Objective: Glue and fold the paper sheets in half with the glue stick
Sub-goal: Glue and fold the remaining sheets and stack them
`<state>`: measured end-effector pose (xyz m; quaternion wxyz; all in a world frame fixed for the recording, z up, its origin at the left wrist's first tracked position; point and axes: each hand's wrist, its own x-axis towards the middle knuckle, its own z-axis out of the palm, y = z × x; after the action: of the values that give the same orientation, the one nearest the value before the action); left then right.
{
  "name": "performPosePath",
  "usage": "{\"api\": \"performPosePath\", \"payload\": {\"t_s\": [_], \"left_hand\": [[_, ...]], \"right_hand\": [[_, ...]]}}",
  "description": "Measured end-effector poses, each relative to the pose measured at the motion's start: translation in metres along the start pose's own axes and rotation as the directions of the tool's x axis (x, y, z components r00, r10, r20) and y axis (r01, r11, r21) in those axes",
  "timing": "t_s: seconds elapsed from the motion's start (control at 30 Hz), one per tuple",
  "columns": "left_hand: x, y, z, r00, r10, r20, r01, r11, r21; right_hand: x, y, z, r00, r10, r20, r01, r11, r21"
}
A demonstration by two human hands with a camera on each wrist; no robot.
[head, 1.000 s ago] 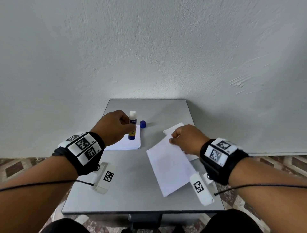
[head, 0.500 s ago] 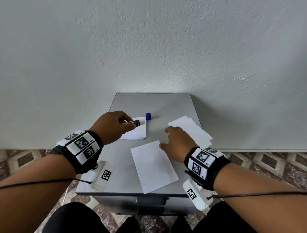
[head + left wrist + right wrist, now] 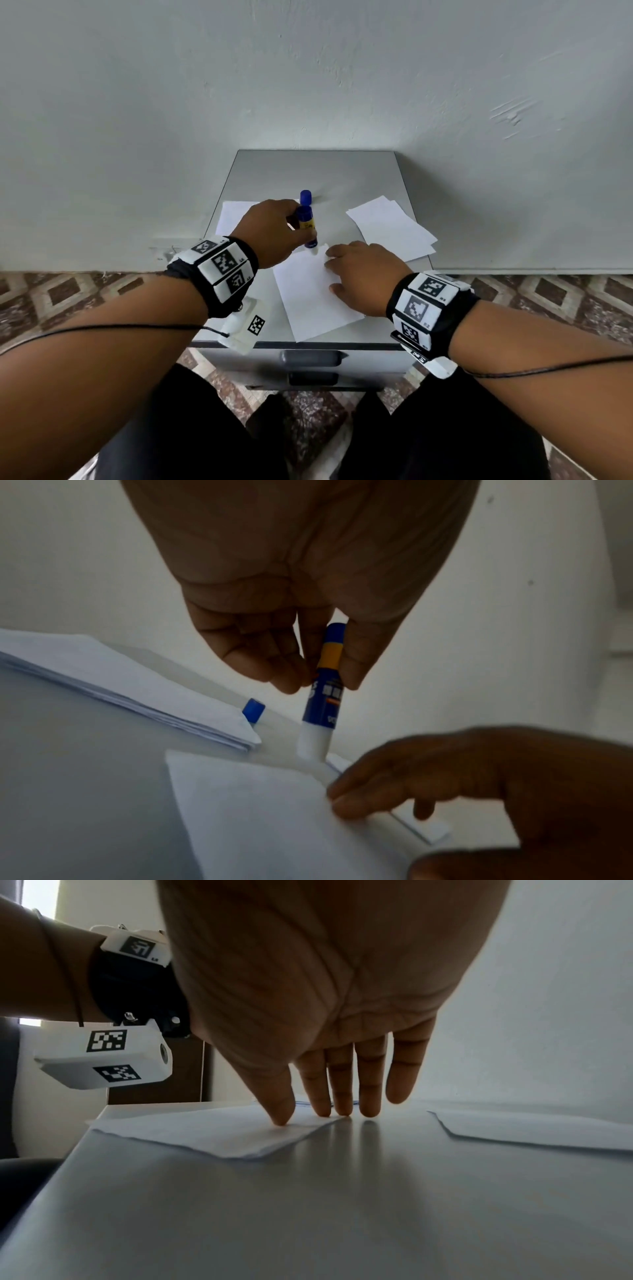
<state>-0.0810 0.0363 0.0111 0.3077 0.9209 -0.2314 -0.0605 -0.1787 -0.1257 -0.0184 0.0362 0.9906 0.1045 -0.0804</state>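
A single white paper sheet (image 3: 313, 298) lies near the front of the grey table (image 3: 315, 171). My left hand (image 3: 274, 233) grips an uncapped blue and yellow glue stick (image 3: 307, 224), white tip down at the sheet's far edge; the left wrist view shows the glue stick (image 3: 323, 693) held between thumb and fingers, tip on the sheet (image 3: 257, 804). My right hand (image 3: 359, 274) presses straight fingers onto the sheet's far right corner. In the right wrist view the fingertips (image 3: 284, 1118) rest on the sheet (image 3: 219, 1131).
The blue cap (image 3: 305, 197) stands behind the glue stick. A stack of paper (image 3: 233, 216) lies at the back left, and loose sheets (image 3: 390, 228) at the back right. A drawer front (image 3: 308, 359) shows below the table edge. Wall behind, tiled floor around.
My left hand carried the glue stick from the left stack to the sheet's far edge and turned its tip down. My right hand slid the sheet to the centre and now presses it flat.
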Motion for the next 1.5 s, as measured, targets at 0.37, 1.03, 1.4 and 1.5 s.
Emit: {"api": "performPosePath", "payload": {"t_s": [0.37, 1.03, 1.4, 1.5], "left_hand": [[0.008, 0.003, 0.020, 0.999, 0.046, 0.022, -0.047, 0.998, 0.046], [-0.009, -0.047, -0.029, 0.996, 0.010, 0.088, -0.035, 0.955, 0.294], [-0.002, -0.036, -0.035, 0.998, -0.035, -0.048, 0.039, 0.995, 0.095], [-0.001, -0.032, -0.028, 0.999, -0.031, -0.042, 0.034, 0.995, 0.090]], "right_hand": [[0.000, 0.001, 0.001, 1.000, 0.003, 0.011, -0.003, 1.000, 0.022], [0.000, -0.002, 0.005, 0.999, 0.030, 0.038, -0.028, 0.998, -0.049], [-0.010, -0.004, 0.010, 0.997, -0.077, 0.008, 0.077, 0.997, -0.008], [-0.009, -0.005, 0.006, 0.999, -0.042, -0.017, 0.040, 0.996, -0.081]]}}
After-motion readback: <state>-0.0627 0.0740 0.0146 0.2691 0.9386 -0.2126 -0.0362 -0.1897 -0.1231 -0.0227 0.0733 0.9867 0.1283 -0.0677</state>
